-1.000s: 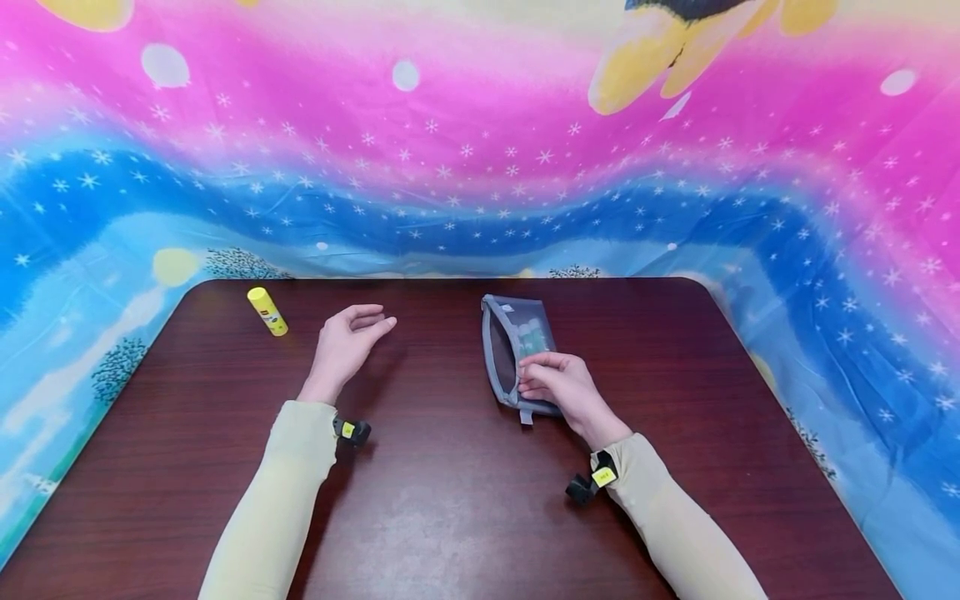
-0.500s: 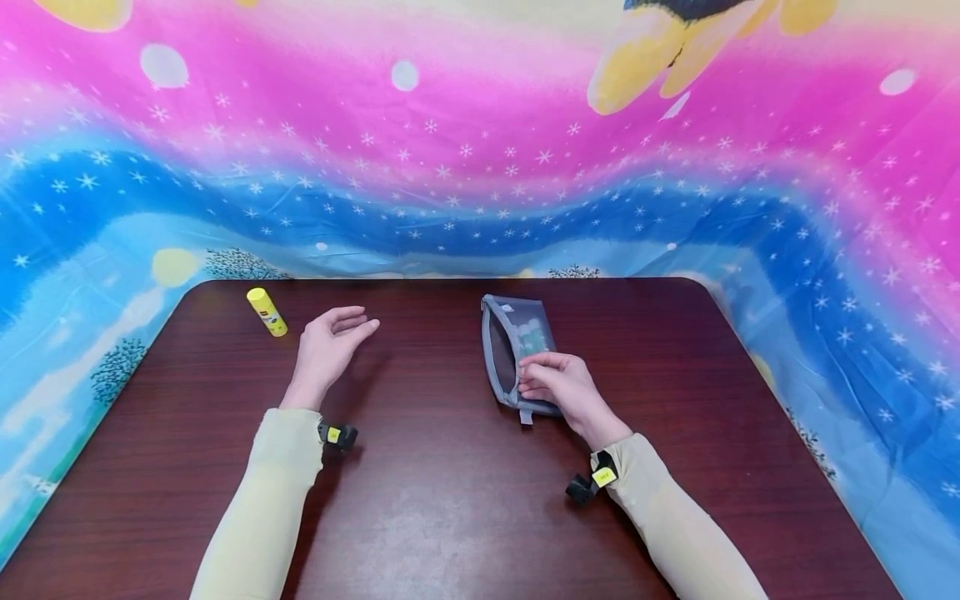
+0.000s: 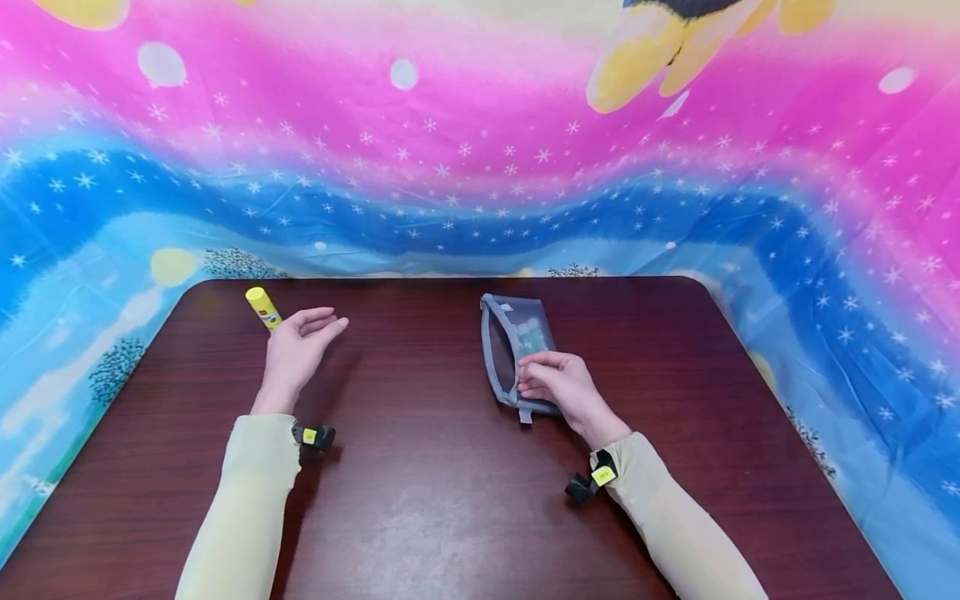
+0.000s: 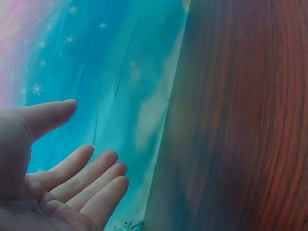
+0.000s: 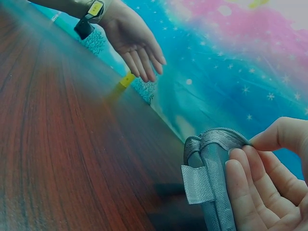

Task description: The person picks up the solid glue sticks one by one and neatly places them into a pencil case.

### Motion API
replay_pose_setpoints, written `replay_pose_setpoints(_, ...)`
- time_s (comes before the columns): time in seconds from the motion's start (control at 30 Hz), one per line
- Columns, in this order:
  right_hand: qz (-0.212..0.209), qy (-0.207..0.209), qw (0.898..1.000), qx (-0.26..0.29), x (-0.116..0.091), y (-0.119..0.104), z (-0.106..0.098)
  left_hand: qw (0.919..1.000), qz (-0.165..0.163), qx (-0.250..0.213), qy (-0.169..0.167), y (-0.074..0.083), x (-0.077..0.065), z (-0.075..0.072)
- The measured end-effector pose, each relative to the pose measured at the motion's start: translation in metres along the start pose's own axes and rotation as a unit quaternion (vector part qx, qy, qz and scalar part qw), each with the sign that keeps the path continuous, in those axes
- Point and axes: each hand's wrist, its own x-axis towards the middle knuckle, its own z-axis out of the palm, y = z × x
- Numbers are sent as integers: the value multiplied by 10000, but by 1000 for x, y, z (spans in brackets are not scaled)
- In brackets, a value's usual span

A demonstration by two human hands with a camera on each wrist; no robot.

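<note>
A grey zip pouch [image 3: 491, 350] lies on the table with its zipped mouth gaping toward the left; pale green and white shapes show dimly through its side. My right hand [image 3: 566, 387] pinches the near part of the pouch's rim between thumb and fingers, as the right wrist view also shows at the zipper edge [image 5: 224, 137]. My left hand [image 3: 296, 354] hovers above the table with fingers extended and nothing in it. Just behind it stands a yellow glue stick [image 3: 262, 307], its lower end hidden by the hand in the head view.
The dark wooden table [image 3: 420, 467] ends at a rounded far edge. A colourful printed curtain [image 3: 450, 167] hangs behind it and along both sides. Each wrist wears a small black camera, such as the left one [image 3: 318, 437].
My left hand has moved left, from the table's middle to beside the glue stick, now covering its lower end. The right hand and the pouch have stayed in place.
</note>
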Motion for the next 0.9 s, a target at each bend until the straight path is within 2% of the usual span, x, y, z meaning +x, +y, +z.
replay_pose_setpoints(0.37, 2, -2, 10000, 5, 1, 0, 0, 9996, -143, 139, 204, -3, -1, -14)
replay_pose_setpoints(0.9, 12, 1, 10000, -35, -1, -1, 1, 9984, -302, 23, 479, -11, -2, -27)
